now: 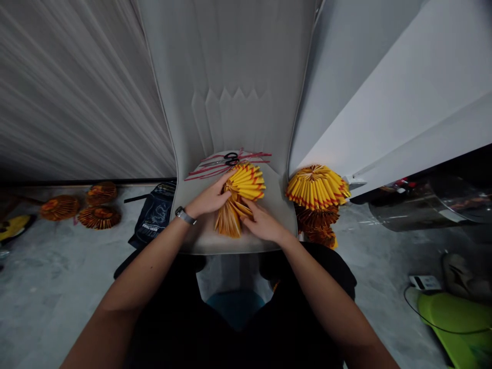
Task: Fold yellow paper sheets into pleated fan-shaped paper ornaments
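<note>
Bare forearms (pixel 151 277) lead me to left hand (pixel 210 199) and right hand (pixel 266 223), loosely pinching a partly spread pleated fan (pixel 235 206) on the chair seat (pixel 277 199), seemingly unfinished beside fuller stacked rounds (pixel 317 187).

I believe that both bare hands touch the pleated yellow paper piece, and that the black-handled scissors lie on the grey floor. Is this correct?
The scissors' place is wrong: in the head view, the black-handled scissors lie among thin red strips on the grey padded chair. The left hand and right hand do touch the pleated yellow paper piece.
</note>
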Action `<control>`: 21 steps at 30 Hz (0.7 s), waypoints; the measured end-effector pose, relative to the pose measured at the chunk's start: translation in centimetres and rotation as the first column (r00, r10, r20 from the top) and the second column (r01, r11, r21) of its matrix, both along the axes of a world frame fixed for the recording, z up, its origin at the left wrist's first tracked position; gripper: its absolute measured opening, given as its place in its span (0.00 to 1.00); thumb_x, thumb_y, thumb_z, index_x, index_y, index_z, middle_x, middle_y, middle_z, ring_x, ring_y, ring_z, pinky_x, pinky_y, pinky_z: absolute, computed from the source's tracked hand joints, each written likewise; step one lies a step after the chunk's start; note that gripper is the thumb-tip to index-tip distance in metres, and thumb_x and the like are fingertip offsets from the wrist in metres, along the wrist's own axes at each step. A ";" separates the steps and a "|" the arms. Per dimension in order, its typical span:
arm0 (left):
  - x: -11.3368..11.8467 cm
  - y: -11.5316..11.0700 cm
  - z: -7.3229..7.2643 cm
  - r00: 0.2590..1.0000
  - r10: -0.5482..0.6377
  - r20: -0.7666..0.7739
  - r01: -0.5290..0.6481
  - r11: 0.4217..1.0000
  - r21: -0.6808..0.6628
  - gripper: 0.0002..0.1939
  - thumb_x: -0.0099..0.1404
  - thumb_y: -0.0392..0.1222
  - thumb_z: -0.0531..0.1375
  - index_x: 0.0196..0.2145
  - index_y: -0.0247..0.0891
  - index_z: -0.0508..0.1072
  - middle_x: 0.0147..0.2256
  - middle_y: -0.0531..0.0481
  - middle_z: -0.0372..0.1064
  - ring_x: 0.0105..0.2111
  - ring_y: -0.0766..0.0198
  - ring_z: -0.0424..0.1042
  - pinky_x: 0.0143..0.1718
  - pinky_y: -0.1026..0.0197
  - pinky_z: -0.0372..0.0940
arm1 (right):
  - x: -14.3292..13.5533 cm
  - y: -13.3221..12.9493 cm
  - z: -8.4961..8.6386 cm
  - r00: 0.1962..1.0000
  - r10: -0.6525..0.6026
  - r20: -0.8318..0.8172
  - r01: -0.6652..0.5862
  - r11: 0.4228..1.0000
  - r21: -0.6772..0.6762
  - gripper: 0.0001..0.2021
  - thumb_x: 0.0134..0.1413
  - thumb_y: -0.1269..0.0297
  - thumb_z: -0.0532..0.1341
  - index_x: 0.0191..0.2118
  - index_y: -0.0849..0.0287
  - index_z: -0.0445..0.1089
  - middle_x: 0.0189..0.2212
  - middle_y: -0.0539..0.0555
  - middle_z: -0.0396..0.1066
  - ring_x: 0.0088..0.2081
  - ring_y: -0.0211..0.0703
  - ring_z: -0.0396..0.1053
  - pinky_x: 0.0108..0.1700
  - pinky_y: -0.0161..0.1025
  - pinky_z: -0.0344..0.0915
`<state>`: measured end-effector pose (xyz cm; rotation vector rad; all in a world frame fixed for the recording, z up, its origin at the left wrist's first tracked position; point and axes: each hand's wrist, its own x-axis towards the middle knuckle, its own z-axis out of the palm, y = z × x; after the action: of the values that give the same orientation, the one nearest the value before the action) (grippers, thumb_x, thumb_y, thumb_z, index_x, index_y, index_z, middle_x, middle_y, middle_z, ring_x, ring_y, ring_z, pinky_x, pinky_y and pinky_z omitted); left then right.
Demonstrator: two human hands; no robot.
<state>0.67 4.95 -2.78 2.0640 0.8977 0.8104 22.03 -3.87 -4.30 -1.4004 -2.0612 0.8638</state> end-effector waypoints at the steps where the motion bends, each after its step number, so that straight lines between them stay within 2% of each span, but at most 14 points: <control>1: -0.2 0.3 -0.2 0.999 0.011 0.032 -0.011 1.000 -0.007 0.33 0.65 0.34 0.54 0.67 0.38 0.58 0.67 0.43 0.57 0.69 0.57 0.55 0.71 0.50 0.49 | 0.2 0.2 0.1 0.998 -0.057 0.001 0.057 0.998 0.019 0.30 0.59 0.66 0.60 0.67 0.61 0.59 0.62 0.66 0.66 0.61 0.53 0.68 0.61 0.54 0.65; 3: -0.5 0.6 -0.4 0.995 0.038 0.092 -0.034 0.998 -0.046 0.31 0.65 0.36 0.55 0.66 0.39 0.60 0.65 0.42 0.61 0.66 0.56 0.61 0.66 0.50 0.59 | 0.8 0.9 0.6 0.989 -0.140 -0.054 0.142 0.989 0.033 0.28 0.58 0.67 0.60 0.64 0.58 0.62 0.58 0.63 0.71 0.56 0.52 0.72 0.59 0.53 0.67; 5: -0.8 0.6 -0.5 0.988 0.063 0.143 -0.040 0.987 -0.158 0.31 0.66 0.38 0.56 0.66 0.43 0.60 0.62 0.42 0.65 0.59 0.54 0.69 0.53 0.51 0.72 | 1.4 1.7 1.2 0.968 -0.169 -0.187 0.171 0.985 -0.003 0.22 0.58 0.63 0.62 0.58 0.56 0.69 0.51 0.59 0.77 0.50 0.50 0.76 0.54 0.50 0.71; 6: -0.8 0.5 -0.6 0.983 0.072 0.166 -0.031 0.971 -0.237 0.31 0.66 0.39 0.57 0.66 0.45 0.59 0.60 0.42 0.67 0.54 0.54 0.73 0.45 0.54 0.76 | 1.7 2.2 1.5 0.948 -0.182 -0.261 0.178 0.983 -0.038 0.18 0.57 0.61 0.63 0.53 0.56 0.73 0.47 0.57 0.79 0.46 0.49 0.77 0.50 0.48 0.73; 7: -0.9 0.3 -0.7 0.978 0.078 0.191 -0.013 0.947 -0.320 0.31 0.66 0.39 0.57 0.66 0.47 0.59 0.59 0.42 0.69 0.50 0.55 0.76 0.39 0.56 0.77 | 2.0 2.6 1.7 0.923 -0.204 -0.327 0.189 0.979 -0.078 0.15 0.56 0.59 0.65 0.48 0.56 0.77 0.44 0.56 0.80 0.43 0.49 0.78 0.47 0.46 0.74; 9: -0.8 -0.1 -0.9 0.965 0.084 0.248 0.040 0.888 -0.457 0.32 0.66 0.40 0.57 0.66 0.51 0.58 0.56 0.44 0.71 0.44 0.56 0.78 0.33 0.57 0.77 | 2.3 3.3 2.0 0.862 -0.271 -0.428 0.225 0.962 -0.155 0.12 0.52 0.56 0.68 0.39 0.57 0.80 0.38 0.55 0.81 0.38 0.48 0.78 0.42 0.43 0.74; 12: -0.7 -0.8 -1.5 0.943 0.095 0.320 0.111 0.815 -0.569 0.34 0.63 0.39 0.57 0.66 0.53 0.58 0.57 0.45 0.70 0.44 0.56 0.79 0.35 0.54 0.78 | 2.8 3.9 2.3 0.802 -0.288 -0.523 0.184 0.953 -0.242 0.13 0.48 0.54 0.71 0.37 0.57 0.81 0.37 0.54 0.81 0.37 0.46 0.78 0.43 0.42 0.73; 14: -0.8 -1.2 -1.9 0.932 0.102 0.348 0.142 0.779 -0.610 0.35 0.62 0.39 0.57 0.66 0.55 0.57 0.58 0.45 0.70 0.45 0.56 0.79 0.37 0.52 0.78 | 3.2 4.2 2.7 0.818 -0.203 -0.539 0.039 0.953 -0.301 0.15 0.49 0.53 0.71 0.39 0.56 0.81 0.39 0.54 0.81 0.39 0.46 0.78 0.47 0.43 0.72; 17: -1.2 -1.3 -2.5 0.917 0.114 0.382 0.181 0.734 -0.654 0.37 0.63 0.38 0.57 0.67 0.57 0.56 0.58 0.46 0.70 0.48 0.55 0.78 0.41 0.51 0.78 | 3.6 4.2 3.5 0.830 -0.065 -0.554 -0.167 0.919 -0.357 0.19 0.56 0.46 0.64 0.42 0.57 0.81 0.43 0.56 0.81 0.44 0.47 0.77 0.51 0.45 0.71; 19: -1.4 -1.4 -2.7 0.903 0.146 0.403 0.188 0.711 -0.677 0.37 0.63 0.38 0.58 0.67 0.56 0.56 0.59 0.45 0.69 0.49 0.54 0.78 0.41 0.50 0.78 | 3.5 4.1 3.8 0.829 -0.038 -0.557 -0.191 0.918 -0.348 0.20 0.57 0.46 0.64 0.44 0.58 0.80 0.44 0.56 0.80 0.46 0.48 0.76 0.51 0.46 0.71; 21: -1.6 -1.4 -2.7 0.888 0.181 0.422 0.188 0.696 -0.693 0.37 0.61 0.38 0.59 0.67 0.56 0.58 0.61 0.45 0.67 0.49 0.53 0.77 0.40 0.51 0.78 | 3.2 3.9 3.7 0.834 -0.033 -0.550 -0.170 0.934 -0.314 0.20 0.50 0.52 0.70 0.47 0.57 0.78 0.46 0.55 0.79 0.47 0.47 0.76 0.51 0.44 0.71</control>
<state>-0.94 3.52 -5.44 1.1002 0.7636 0.7369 25.20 0.06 -0.57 -1.0633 -1.5650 1.5269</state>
